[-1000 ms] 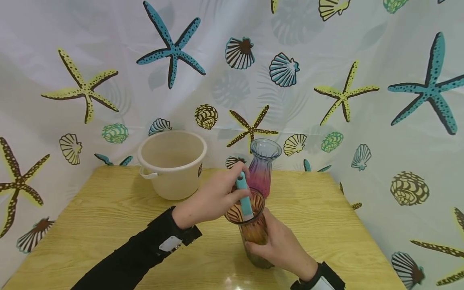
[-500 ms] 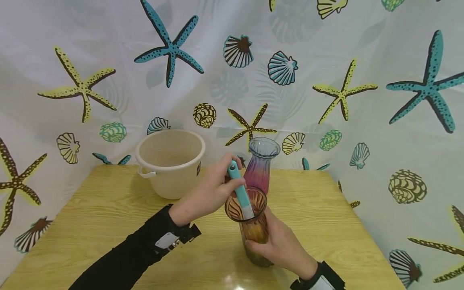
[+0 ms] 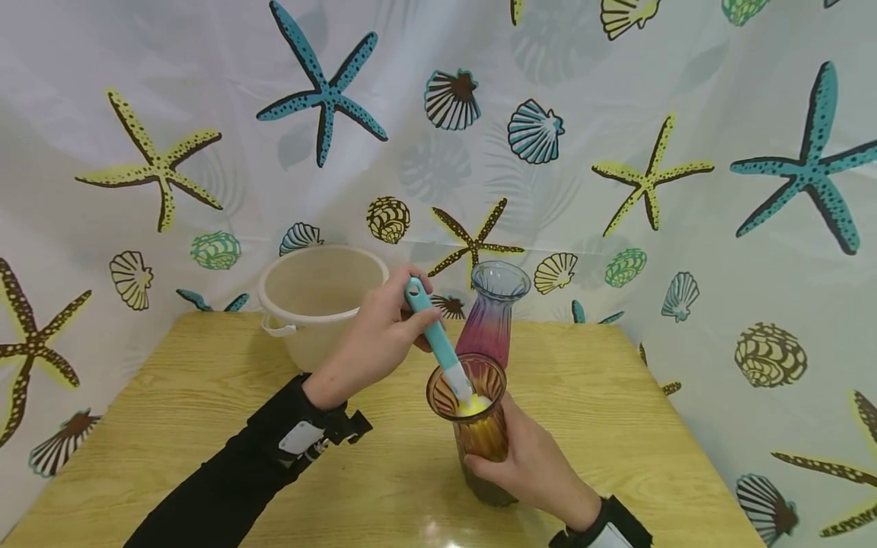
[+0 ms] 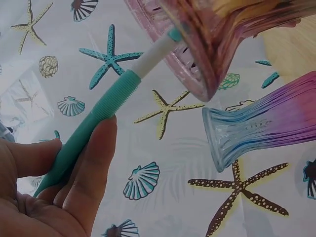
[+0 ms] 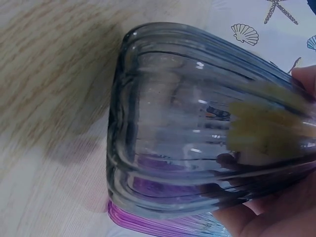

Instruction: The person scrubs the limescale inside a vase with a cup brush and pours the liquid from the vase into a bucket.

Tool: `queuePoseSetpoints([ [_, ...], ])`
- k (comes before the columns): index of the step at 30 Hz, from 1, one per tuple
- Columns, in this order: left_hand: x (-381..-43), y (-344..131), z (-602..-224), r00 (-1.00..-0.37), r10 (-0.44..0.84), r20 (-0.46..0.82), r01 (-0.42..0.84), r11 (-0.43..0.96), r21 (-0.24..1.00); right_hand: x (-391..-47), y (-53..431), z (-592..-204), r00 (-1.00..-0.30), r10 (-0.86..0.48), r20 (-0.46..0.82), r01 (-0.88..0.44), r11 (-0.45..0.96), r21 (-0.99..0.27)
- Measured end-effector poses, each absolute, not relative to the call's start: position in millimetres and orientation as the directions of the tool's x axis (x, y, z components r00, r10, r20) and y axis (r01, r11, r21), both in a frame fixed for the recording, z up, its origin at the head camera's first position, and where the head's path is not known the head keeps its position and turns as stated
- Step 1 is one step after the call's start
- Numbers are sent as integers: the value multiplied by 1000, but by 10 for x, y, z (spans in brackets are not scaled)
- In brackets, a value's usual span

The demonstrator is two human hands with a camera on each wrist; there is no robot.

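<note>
My left hand point(image 3: 373, 335) grips the teal handle of a sponge bottle brush point(image 3: 441, 346), which slants down into an amber-to-grey ribbed glass vase point(image 3: 483, 441). Its yellow sponge head point(image 3: 474, 406) shows just inside the mouth. In the left wrist view, thumb and fingers are round the handle point(image 4: 106, 101), and its white neck enters the vase's flared rim point(image 4: 207, 74). My right hand point(image 3: 537, 466) holds the vase round its middle. Through the grey glass point(image 5: 168, 113) in the right wrist view, the yellow sponge point(image 5: 266, 128) appears blurred, toward the fingers.
Right behind the amber vase stands a blue-to-pink glass vase point(image 3: 489, 323). A cream bucket point(image 3: 301, 342) with a handle is at the back left, partly behind the left hand. The wooden table point(image 3: 603, 396) ends at a curtain point(image 3: 582, 68) printed with starfish and shells.
My left hand has moved up and to the left, drawing the brush partway up. Its yellow sponge now shows at the vase's mouth, and the handle leans further left. The right hand stays put.
</note>
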State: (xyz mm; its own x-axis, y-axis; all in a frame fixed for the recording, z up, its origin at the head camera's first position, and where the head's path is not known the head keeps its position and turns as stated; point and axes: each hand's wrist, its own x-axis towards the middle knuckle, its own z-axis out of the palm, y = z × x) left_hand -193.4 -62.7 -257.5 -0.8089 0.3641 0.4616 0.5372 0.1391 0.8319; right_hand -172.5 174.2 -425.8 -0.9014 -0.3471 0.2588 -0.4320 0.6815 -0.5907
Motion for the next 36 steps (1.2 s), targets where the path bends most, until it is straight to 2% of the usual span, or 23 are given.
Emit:
queuePoseSetpoints([
  [4,-2011,-550,-2777,-817,413,402,498,157,853,-1727,1737,-4268,-900,-355,254,-434,668,-604],
  [9,-2083,-437,-3057,-796,474,376,524,228,821,-1724,1732,-4266,-899,-361,246,-434,671,-601],
  [14,-2059,-371,-3139,-788,502,358,545,297,784,-1724,1738,-4263,-892,-367,263,-450,675,-584],
  [19,-2038,-364,-3119,-785,498,369,557,306,772,-1722,1739,-4271,-891,-364,271,-453,677,-580],
  [29,-2022,-538,-2821,-762,430,484,599,183,780,-1722,1727,-4271,-901,-347,260,-432,680,-592],
  [36,-2002,-671,-2647,-703,425,570,680,169,713,-1718,1734,-4254,-903,-345,257,-430,697,-574],
])
